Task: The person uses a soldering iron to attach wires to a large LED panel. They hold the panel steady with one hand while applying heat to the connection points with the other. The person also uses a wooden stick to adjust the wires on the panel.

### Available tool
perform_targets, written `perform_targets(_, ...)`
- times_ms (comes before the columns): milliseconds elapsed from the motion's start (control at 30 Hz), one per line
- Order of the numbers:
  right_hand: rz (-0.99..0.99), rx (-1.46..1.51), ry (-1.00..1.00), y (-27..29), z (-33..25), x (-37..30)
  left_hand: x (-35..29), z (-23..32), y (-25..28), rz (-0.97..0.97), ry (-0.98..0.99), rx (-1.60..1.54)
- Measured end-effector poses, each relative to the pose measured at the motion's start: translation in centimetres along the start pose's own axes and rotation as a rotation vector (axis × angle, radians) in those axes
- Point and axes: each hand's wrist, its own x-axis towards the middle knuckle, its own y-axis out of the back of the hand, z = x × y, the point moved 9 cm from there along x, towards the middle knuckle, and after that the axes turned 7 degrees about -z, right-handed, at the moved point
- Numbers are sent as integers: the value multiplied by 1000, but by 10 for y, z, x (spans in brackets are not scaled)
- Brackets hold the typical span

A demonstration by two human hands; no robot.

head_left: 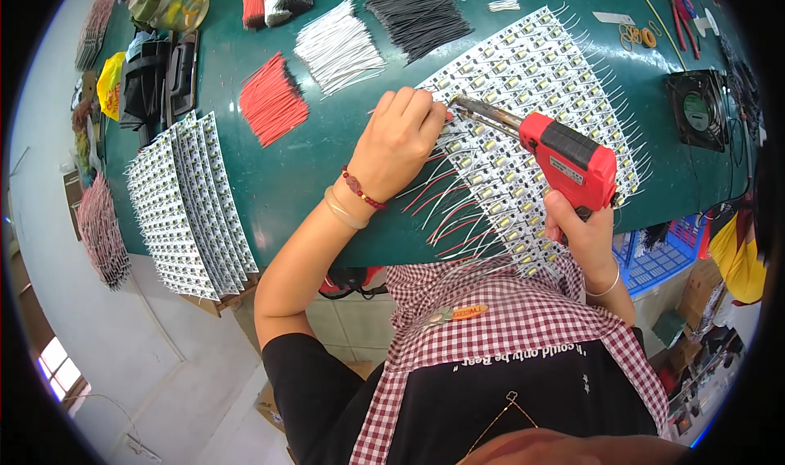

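1. Left hand [396, 134]: bunched at the upper-left edge of the LED panel [511, 167], fingertips drawn together, apparently pinching a red wire [449, 116]; exact grip hidden behind the knuckles.
2. Right hand [585, 234]: wrapped firmly round the handle of a red-and-black soldering gun [572, 156]. Barrel slanting across the panel, tip just beside the left fingertips. Actual contact with a pad: too small to tell.
3. Panel position: askew on the green counter [270, 191], straight ahead of the body, lowest corner at the checked apron [458, 301]. Loose red and white leads [441, 220] trailing off the left edge.
4. Step, as judged: soldering a red lead to an edge pad.
5. Seat the wire end squarely on its pad first, then bring the tip to both together. Brief touch; avoid scorching the board.
6. Hold the wire motionless through cooling. Tug lightly to test.
7. Grip well back from the hot tip. Lift the barrel clear of neighbouring chips and leads.
8. Beyond the left hand, in separate piles: red wires [274, 103], white wires [339, 49], black wires [417, 17]. Match colour to pad before heating.
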Motion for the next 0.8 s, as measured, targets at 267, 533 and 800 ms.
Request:
perform_targets(267,51,111,28,13,9,-10,0,5,0,-7,-12,19)
perform_targets(533,46,41,27,7,7,-6,0,7,-3,-14,-24,46)
perform_targets(800,8,57,-31,6,14,-7,-1,9,-5,-16,-23,58)
